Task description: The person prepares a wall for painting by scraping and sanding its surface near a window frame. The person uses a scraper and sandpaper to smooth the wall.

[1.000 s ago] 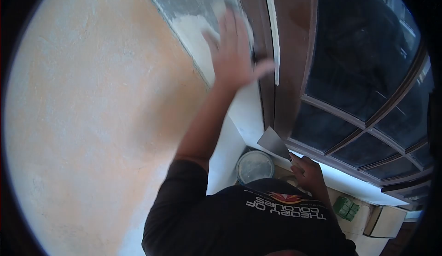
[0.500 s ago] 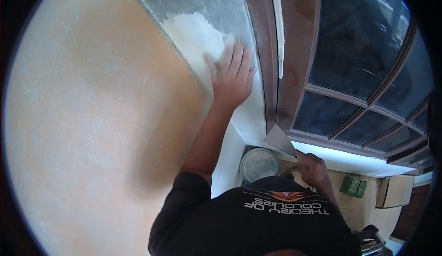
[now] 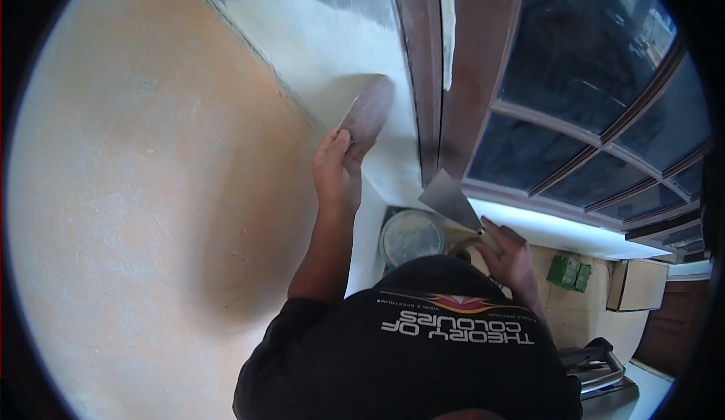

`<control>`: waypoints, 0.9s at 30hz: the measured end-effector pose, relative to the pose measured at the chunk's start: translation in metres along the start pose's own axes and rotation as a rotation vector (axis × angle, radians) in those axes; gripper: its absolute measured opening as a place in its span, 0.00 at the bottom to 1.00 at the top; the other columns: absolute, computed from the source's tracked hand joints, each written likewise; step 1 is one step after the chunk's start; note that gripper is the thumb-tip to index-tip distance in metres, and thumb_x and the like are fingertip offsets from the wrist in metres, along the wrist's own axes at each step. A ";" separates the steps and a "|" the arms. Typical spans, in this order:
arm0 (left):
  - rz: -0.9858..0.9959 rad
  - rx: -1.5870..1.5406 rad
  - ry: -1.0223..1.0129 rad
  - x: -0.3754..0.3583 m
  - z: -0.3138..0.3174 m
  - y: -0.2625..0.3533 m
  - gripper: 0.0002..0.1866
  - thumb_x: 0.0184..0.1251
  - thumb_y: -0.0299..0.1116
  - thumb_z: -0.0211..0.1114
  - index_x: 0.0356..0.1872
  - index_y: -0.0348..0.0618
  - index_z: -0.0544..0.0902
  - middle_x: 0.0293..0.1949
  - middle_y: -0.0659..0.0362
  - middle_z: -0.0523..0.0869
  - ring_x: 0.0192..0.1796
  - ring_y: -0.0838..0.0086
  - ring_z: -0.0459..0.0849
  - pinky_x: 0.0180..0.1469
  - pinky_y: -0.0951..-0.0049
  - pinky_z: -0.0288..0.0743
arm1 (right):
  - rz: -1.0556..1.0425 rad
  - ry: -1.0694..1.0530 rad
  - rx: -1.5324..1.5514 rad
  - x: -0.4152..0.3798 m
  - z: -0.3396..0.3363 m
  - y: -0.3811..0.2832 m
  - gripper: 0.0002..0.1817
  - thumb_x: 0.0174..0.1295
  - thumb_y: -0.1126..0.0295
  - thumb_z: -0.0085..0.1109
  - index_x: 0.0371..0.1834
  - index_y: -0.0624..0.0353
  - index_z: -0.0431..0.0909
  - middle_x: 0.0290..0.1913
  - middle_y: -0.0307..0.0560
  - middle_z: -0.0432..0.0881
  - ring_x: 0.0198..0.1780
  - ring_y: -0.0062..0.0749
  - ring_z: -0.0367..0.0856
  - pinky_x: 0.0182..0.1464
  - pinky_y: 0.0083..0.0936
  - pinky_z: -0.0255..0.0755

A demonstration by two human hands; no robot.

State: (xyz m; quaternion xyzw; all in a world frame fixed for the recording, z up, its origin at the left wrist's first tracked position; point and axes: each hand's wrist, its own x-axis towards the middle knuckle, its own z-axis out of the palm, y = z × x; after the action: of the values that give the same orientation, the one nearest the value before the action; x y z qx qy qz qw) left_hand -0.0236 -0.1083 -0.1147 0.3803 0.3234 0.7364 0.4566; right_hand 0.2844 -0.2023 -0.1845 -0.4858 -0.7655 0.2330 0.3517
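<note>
My left hand [image 3: 340, 162] is raised at the pale, putty-coated strip of wall [image 3: 325, 50] beside the door frame. Its fingers and thumb grip the lower end of a thin, dusty grey-brown sheet that looks like sandpaper [image 3: 368, 109], tilted, with its far end overlapping the coated strip. Lower down on the right, my right hand [image 3: 507, 251] is closed around the handle of a putty knife [image 3: 453, 199]. The knife's wide metal blade points up and left, in front of the base of the frame.
A round bucket [image 3: 411, 237] with a whitish top stands on the floor below the knife. A green crate-like block [image 3: 569, 273] and a tan box [image 3: 637, 285] lie further right. The brown frame [image 3: 472, 65] and glass panes [image 3: 581, 50] rise along the right.
My left hand, earlier flat on the wall with fingers spread, has drawn back and turned, and the sheet now shows in it. The right hand still holds the putty knife. The view has shifted slightly.
</note>
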 end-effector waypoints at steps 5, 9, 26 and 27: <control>-0.263 0.014 0.006 -0.028 -0.013 -0.015 0.17 0.74 0.33 0.54 0.55 0.30 0.75 0.53 0.49 0.82 0.55 0.61 0.83 0.63 0.59 0.73 | -0.063 -0.047 0.123 0.031 -0.007 -0.025 0.27 0.56 0.71 0.67 0.63 0.52 0.78 0.33 0.52 0.80 0.33 0.47 0.81 0.38 0.36 0.75; -0.402 -0.052 0.076 -0.050 -0.023 -0.025 0.17 0.74 0.33 0.55 0.55 0.30 0.75 0.53 0.49 0.83 0.54 0.63 0.83 0.62 0.62 0.74 | -0.032 -0.164 0.029 0.050 0.021 -0.015 0.26 0.58 0.71 0.66 0.63 0.52 0.78 0.33 0.52 0.81 0.33 0.47 0.81 0.40 0.37 0.75; -0.550 0.156 0.357 -0.096 -0.089 -0.051 0.20 0.75 0.40 0.54 0.59 0.37 0.75 0.53 0.52 0.83 0.54 0.66 0.82 0.60 0.62 0.72 | 0.192 -0.222 0.190 0.033 0.037 0.033 0.22 0.62 0.68 0.64 0.61 0.57 0.79 0.56 0.56 0.83 0.59 0.41 0.81 0.63 0.29 0.69; -0.562 0.138 0.354 -0.098 -0.087 -0.053 0.20 0.74 0.40 0.54 0.58 0.37 0.75 0.53 0.52 0.83 0.54 0.66 0.82 0.60 0.62 0.72 | 0.144 -0.245 0.207 0.030 0.037 0.033 0.22 0.62 0.69 0.63 0.61 0.58 0.79 0.56 0.55 0.83 0.58 0.39 0.82 0.63 0.29 0.69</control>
State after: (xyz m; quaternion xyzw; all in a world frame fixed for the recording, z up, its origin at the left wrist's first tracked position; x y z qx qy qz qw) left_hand -0.0466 -0.1893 -0.2280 0.1724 0.5389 0.6128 0.5516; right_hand 0.2670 -0.1620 -0.2222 -0.4684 -0.7378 0.3926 0.2866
